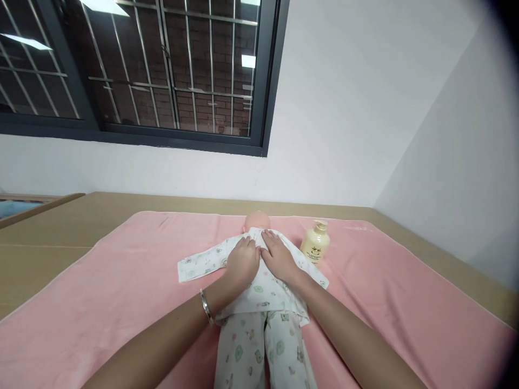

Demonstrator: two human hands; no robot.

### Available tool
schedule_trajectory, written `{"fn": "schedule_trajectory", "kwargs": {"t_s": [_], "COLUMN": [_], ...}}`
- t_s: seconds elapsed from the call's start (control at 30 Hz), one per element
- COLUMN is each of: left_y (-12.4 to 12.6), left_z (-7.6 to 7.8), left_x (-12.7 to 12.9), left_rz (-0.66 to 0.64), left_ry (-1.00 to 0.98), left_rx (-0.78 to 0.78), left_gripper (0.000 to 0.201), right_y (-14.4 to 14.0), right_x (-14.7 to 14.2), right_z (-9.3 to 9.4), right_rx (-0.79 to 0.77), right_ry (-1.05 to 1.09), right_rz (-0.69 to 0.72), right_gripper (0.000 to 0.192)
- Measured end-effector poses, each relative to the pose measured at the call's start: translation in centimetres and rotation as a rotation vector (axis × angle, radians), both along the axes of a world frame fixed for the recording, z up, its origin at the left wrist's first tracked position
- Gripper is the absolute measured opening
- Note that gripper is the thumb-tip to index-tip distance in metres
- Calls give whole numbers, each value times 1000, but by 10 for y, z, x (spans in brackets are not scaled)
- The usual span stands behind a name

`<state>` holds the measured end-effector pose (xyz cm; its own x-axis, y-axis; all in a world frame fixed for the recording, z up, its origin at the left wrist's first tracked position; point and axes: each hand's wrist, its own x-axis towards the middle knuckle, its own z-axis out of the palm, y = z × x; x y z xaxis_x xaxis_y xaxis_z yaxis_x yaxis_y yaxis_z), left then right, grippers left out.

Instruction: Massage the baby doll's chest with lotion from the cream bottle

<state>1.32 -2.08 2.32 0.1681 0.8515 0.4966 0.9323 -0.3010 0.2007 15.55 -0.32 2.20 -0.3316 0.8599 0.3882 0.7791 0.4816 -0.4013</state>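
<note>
A baby doll (pixel 257 220) lies on its back on a pink towel (pixel 121 281), dressed in a white printed top (pixel 263 289) and matching trousers (pixel 259 351). My left hand (pixel 242 258) rests flat on the doll's chest, fingers spread toward the collar. My right hand (pixel 278 254) lies flat beside it on the chest, fingers also at the collar. Both hands press on the top's front and hold nothing. A silver bangle (pixel 206 306) sits on my left wrist.
A cream pump bottle (pixel 315 244) stands upright on the towel just right of the doll's shoulder. The towel covers a tan surface (pixel 60 227) against a white wall (pixel 344 108). A barred dark window (pixel 162 70) is above.
</note>
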Motion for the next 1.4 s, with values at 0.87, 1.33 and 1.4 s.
{"fn": "schedule_trajectory", "kwargs": {"t_s": [0.87, 1.33, 1.4], "left_y": [-2, 2, 5], "left_z": [-7, -5, -7], "left_x": [-4, -6, -7], "left_rz": [-55, 38, 45], "left_ry": [-118, -124, -113], "left_rx": [95, -88, -97], "left_gripper": [37, 47, 49], "right_y": [-7, -12, -19], "right_x": [-7, -10, -14], "right_z": [8, 9, 12], "right_rx": [28, 117, 123], "right_ry": [10, -80, -136], "right_rz": [-88, -96, -148], "right_gripper": [46, 43, 40]}}
